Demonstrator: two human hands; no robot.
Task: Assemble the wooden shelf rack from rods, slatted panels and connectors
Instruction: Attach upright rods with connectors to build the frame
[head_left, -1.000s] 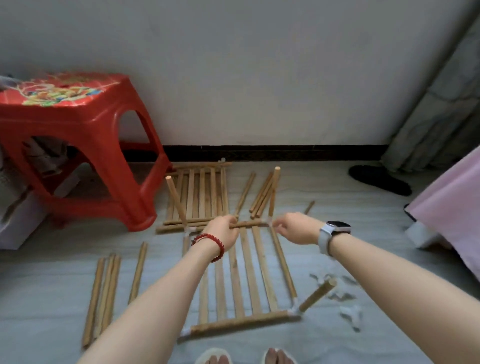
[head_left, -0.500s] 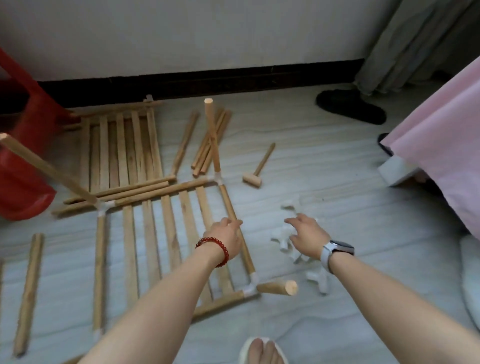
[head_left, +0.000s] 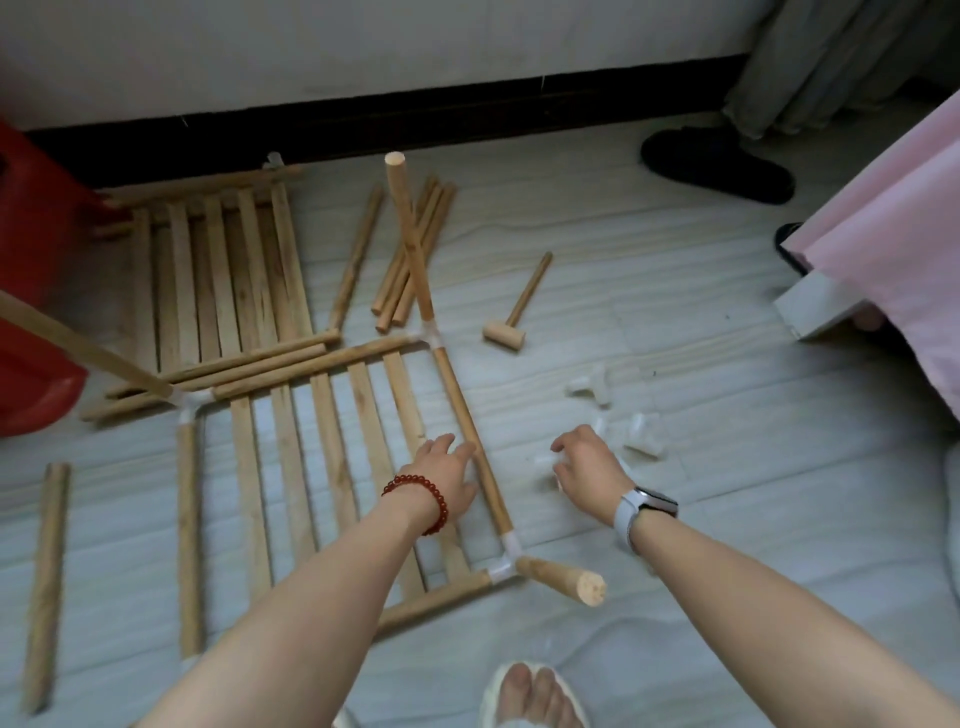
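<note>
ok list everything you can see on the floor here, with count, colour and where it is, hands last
slatted wooden panel in rod frame: one, tan, centre floor
second slatted wooden panel: one, tan, far left by wall
loose wooden rods: several, tan, beyond frame
small wooden mallet: one, pale, right of frame
white plastic connectors: a few loose, right floor
red plastic stool: one, left edge
black slipper: one, far right
left hand: on frame's right rod
right hand: over a connector, grip unclear

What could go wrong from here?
1. The right hand is over the loose white connectors; a careless sweep could scatter them.
2. The left hand rests at the frame's side rod; pressing may loosen the corner joints.
3. The upright rod leans and could pop out.
</note>
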